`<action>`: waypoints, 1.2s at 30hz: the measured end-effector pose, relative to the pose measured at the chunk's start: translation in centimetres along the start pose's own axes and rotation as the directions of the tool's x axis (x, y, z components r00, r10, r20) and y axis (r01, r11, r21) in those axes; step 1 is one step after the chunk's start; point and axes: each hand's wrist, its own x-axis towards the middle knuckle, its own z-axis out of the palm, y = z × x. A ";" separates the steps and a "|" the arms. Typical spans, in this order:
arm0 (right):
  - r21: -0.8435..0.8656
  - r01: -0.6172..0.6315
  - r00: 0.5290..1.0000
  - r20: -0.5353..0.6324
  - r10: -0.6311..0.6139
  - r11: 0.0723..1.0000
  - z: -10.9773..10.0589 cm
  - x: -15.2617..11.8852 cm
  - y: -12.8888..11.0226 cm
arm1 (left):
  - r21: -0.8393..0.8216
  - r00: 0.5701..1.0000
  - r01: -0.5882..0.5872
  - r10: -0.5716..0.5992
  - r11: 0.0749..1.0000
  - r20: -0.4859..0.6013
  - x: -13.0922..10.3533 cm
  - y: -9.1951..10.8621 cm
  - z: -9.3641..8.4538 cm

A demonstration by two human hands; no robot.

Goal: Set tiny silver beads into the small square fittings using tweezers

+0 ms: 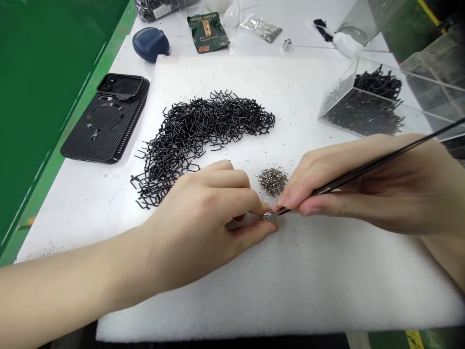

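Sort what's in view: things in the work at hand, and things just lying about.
Seemingly in the work:
- small shiny piece, in the left hand's fingers
- slim dark tool, in the right hand
- metallic bits
- bent black pieces

Apparently just lying about:
- phone
- dark blue object
- green packet

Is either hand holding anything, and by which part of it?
The right hand holds a slim dark tool near its lower end. The left hand pinches a small shiny piece between thumb and finger; by which part, I can't tell.
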 end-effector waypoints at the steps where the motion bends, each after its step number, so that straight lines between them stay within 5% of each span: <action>1: -0.005 0.000 1.000 -0.001 0.000 1.000 0.0 0.0 0.0 | 0.002 1.000 -0.001 0.001 1.000 -0.002 0.0 0.0 0.0; 16: 0.013 -0.001 1.000 0.008 0.001 1.000 -0.2 -0.1 0.2 | 0.067 0.999 -0.036 0.038 0.997 -0.026 -1.7 0.3 0.3; 23: 0.002 0.020 1.000 0.003 -0.020 1.000 0.0 0.2 0.3 | 0.172 0.967 -0.247 0.253 0.954 -0.014 -2.4 0.7 -0.3; 36: -0.013 -0.049 0.998 -0.043 0.048 0.999 -0.1 0.1 0.0 | 0.190 0.973 -0.228 0.230 0.955 0.011 -2.5 0.1 -0.3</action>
